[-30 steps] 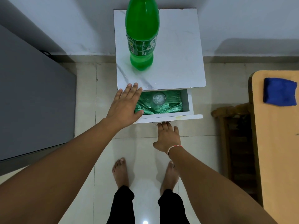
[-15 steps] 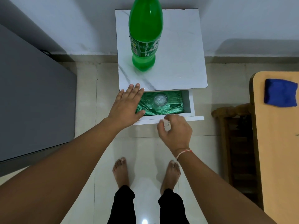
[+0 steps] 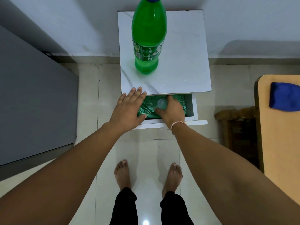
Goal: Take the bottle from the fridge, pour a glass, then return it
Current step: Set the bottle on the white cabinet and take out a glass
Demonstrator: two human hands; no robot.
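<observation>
A white side table (image 3: 183, 65) carries the upright green bottle (image 3: 148, 39), well beyond both hands. Below, its open drawer (image 3: 194, 109) holds the glass (image 3: 162, 103), gripped by the curled right hand (image 3: 172, 111); the left hand (image 3: 129, 109) rests flat, fingers spread, on the drawer's left edge.

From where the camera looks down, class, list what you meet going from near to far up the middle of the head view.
Bare feet → open drawer where the right hand grips a glass → white marble-look tabletop → green bottle → wall.
</observation>
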